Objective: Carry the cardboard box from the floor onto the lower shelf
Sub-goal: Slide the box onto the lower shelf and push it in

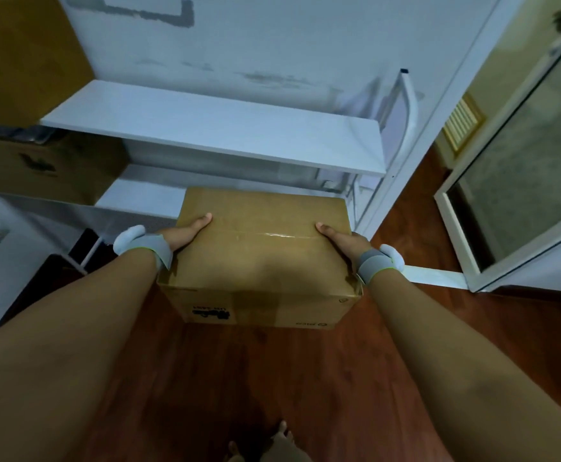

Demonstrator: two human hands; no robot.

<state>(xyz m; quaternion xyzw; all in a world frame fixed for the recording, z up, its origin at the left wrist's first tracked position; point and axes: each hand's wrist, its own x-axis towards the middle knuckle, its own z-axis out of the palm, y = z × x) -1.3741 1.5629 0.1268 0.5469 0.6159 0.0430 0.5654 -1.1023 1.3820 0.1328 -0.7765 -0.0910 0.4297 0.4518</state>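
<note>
Both forearms fill the bottom of my view, reaching out over the dark red wooden floor, with bare toes just showing at the lower edge. I've got the left hand pressed flat on the left side of the cardboard box, thumb lying over the top edge; the right hand mirrors it on the right side, thumb up on top as well. So the box is clamped between my two palms, clear of the floor, its taped seam running across the top between the thumbs. Grey wrist straps sit on both wrists. The box's far edge is right at the front of the lower shelf, seemingly not resting on it yet, though I can't be sure. Above that runs the white upper shelf. Two more brown boxes sit at the left, a big one up top, another on the lower level. White-framed glass door on my right.
</note>
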